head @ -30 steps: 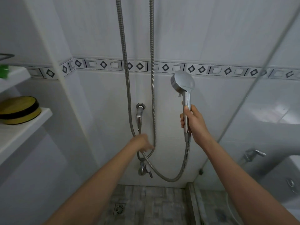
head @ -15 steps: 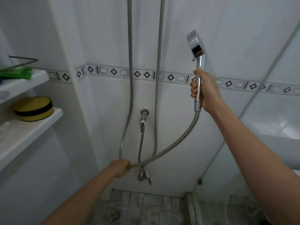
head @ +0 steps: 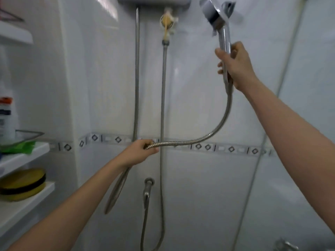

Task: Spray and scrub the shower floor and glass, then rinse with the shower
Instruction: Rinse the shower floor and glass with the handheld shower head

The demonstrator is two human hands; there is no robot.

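Note:
My right hand (head: 235,67) grips the chrome handle of the shower head (head: 214,14), held high at the upper right beside a wall bracket (head: 231,8). The head is blurred. Its metal hose (head: 213,131) curves down and left to my left hand (head: 140,153), which is closed around it at the height of the patterned tile band. Below that hand the hose loops down along the white tiled wall. The glass panel's edge (head: 253,169) runs down the right side. The shower floor is out of view.
A water heater's underside (head: 154,0) sits at the top with two pipes running down. A chrome tap (head: 147,191) sticks out low on the wall. White shelves at the left hold a yellow round scrubber (head: 23,183), a green packet (head: 21,147) and a white bottle (head: 5,120).
Both hands rose. The right hand lifted the shower head from mid-wall to near the bracket. The left hand took hold of the hose and raised it. The view tilted upward.

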